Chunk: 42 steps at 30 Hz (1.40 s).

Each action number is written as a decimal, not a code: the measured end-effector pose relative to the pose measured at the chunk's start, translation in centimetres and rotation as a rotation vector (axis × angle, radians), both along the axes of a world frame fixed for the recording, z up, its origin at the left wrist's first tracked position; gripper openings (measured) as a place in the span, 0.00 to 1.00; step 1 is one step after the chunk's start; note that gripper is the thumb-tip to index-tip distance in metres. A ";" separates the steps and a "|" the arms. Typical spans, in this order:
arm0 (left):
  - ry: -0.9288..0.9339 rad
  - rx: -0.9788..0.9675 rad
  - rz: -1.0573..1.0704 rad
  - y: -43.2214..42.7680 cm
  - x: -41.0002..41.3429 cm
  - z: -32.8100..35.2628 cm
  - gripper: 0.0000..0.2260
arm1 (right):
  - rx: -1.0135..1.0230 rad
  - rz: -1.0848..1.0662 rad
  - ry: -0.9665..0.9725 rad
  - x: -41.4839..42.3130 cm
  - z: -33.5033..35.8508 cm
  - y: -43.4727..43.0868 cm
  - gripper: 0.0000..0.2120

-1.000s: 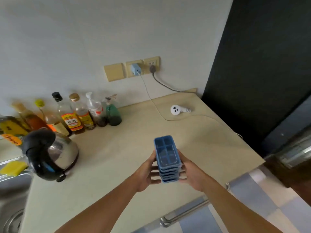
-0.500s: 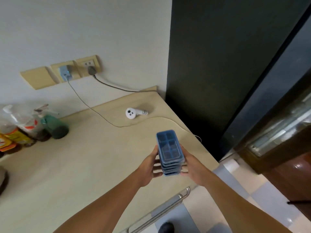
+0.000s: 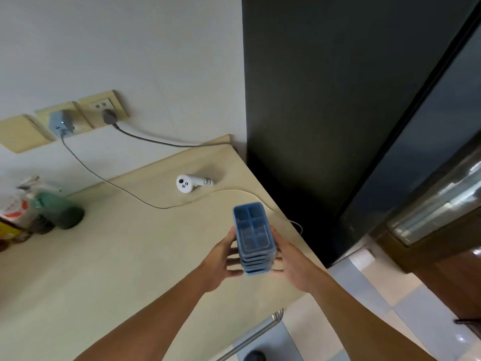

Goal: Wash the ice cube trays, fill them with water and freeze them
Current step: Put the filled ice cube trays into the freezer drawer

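- Currently, left hand (image 3: 221, 259) and right hand (image 3: 294, 264) grip the trays (image 3: 253, 230) above the desk (image 3: 104, 269) edge.
- Step, judged: carry toward the dark unit (image 3: 312, 100) at 1 o'clock, likely the freezer.
- Next: keep the stack level.

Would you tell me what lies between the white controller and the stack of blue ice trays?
In the head view, a thin cable crosses the counter between the white controller and the stack of ice trays; nothing else.

A white controller (image 3: 193, 182) lies mid-frame on the beige counter (image 3: 91, 256); bottles (image 3: 39, 212) stand at left, a dark fridge (image 3: 325, 100) upper right.
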<state>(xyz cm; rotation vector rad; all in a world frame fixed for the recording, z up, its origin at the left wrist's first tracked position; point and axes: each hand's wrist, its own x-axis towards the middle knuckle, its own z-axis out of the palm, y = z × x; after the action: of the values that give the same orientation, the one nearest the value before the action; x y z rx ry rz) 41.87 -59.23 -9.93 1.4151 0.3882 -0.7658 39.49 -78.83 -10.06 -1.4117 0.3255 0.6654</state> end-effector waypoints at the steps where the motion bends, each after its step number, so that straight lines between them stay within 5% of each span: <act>1: 0.003 -0.001 0.018 -0.2 -0.1 0.2 0.28 | 0.002 -0.013 0.002 0.0 -0.2 -0.2 0.29; 6: -0.017 0.074 0.336 -1.6 -2.5 -0.1 0.31 | -0.105 -0.161 -0.021 -1.4 -1.3 -3.3 0.31; 9: -0.164 0.467 0.660 -4.7 -7.9 -1.4 0.21 | -0.265 -0.174 -0.127 -3.8 -2.3 -7.6 0.21; 12: -0.278 0.677 0.401 -9.4 -13.3 -3.5 0.06 | -0.526 -0.068 -0.284 -6.2 -3.4 -12.0 0.21; 16: -0.562 0.749 0.041 -15.2 -14.2 -4.6 0.04 | -0.669 0.043 -0.230 -8.0 -6.4 -16.9 0.14; 17: -0.641 0.799 -0.049 -16.4 -13.8 -4.7 0.03 | -0.650 0.067 -0.208 -8.3 -7.3 -18.0 0.20; 20: -0.842 0.920 -0.308 -19.1 -12.5 -5.5 0.12 | -0.694 0.179 -0.238 -8.8 -9.4 -20.2 0.33; 23: -1.038 1.084 -0.553 -21.0 -10.3 -7.1 0.20 | -0.815 0.281 -0.301 -8.1 -12.4 -21.7 0.37; 28: -1.112 1.459 -0.837 -23.0 -6.8 -11.8 0.27 | -1.040 0.420 -0.471 -6.1 -18.8 -23.4 0.39; 33: -1.333 1.687 -0.692 -23.3 -6.3 -15.6 0.20 | -1.123 0.296 -0.654 -4.0 -24.8 -23.1 0.39; 42: -1.548 1.728 -0.426 -23.8 -6.2 -16.8 0.11 | -1.235 0.051 -0.906 -2.7 -28.5 -22.0 0.30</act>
<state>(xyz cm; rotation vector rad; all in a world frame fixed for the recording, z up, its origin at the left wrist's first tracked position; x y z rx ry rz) 35.68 -83.02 -26.70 3.1822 -0.7468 0.8725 36.82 -100.81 -38.57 -2.7155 -0.0806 -0.3070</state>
